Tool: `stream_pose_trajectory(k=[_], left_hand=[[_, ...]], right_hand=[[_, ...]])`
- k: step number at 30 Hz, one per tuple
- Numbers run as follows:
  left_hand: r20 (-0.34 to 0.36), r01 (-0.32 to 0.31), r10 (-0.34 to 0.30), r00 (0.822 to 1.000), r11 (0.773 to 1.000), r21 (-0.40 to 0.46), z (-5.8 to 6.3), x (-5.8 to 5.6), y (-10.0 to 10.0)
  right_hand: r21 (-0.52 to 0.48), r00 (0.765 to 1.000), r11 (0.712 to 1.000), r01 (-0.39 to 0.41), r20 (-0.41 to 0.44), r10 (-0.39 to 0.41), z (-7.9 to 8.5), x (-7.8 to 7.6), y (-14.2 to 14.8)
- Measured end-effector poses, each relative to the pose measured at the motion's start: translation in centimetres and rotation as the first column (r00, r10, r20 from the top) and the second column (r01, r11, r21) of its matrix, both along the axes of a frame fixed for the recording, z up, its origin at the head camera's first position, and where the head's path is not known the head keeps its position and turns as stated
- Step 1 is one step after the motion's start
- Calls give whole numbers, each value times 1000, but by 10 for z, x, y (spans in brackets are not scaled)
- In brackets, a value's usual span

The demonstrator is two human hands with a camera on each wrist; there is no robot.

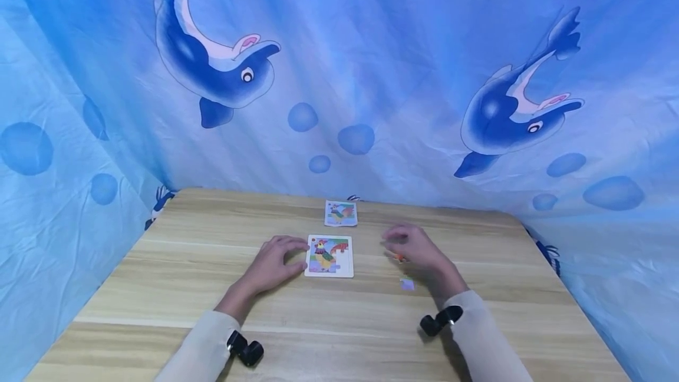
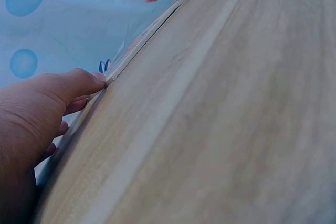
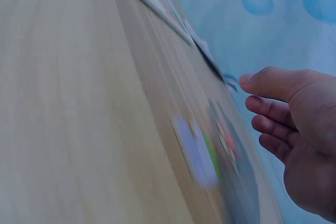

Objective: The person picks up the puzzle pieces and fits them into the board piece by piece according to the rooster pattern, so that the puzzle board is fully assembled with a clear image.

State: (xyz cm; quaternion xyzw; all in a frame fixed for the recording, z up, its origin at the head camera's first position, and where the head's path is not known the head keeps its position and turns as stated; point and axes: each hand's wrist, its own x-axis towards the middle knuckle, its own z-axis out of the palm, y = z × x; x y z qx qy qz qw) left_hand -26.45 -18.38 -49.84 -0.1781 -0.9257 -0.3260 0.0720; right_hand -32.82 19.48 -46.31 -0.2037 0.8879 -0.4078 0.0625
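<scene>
A square jigsaw puzzle board [image 1: 347, 258] with a partly filled rooster picture lies on the table; blank backing shows along its right side and lower right. My left hand [image 1: 273, 261] rests beside it, thumb and fingertips touching its left edge. In the left wrist view, the thumb [image 2: 79, 83] presses at the board's corner. My right hand [image 1: 416, 246] is to the right of the board, over a loose orange-red puzzle piece [image 1: 399, 258]. Its fingers are loosely bent with nothing between them in the right wrist view. Closer to me lies a lilac puzzle piece [image 1: 407, 284].
Behind the board lies a picture card [image 1: 341, 213] with the same rooster. The wooden table [image 1: 329, 323] ends at a blue curtain [image 1: 329, 75] with dolphins and bubbles, which hangs at the back and sides.
</scene>
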Motion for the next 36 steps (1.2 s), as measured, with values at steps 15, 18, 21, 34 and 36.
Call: stream_pose_trajectory(k=[15,18,21,34,36], left_hand=[[17,-2,2,1000,1000,13,-3,2,-3],[10,1,-1,1000,1000,10,-3,3,-3],[3,4,-4,1000,1000,8,-3,3,-2],[-7,3,-3,1000,1000,0,-2,3,1],[-10,2,-2,1000,1000,0,-2,2,1]], right_hand=[[55,995,998,15,-95,-9,-19,14,54],[41,996,999,20,-90,-16,-21,15,53],[36,995,999,24,-93,-20,-23,16,53],[42,994,998,48,-102,-44,-29,14,55],[39,993,998,51,-113,-47,-28,15,55]])
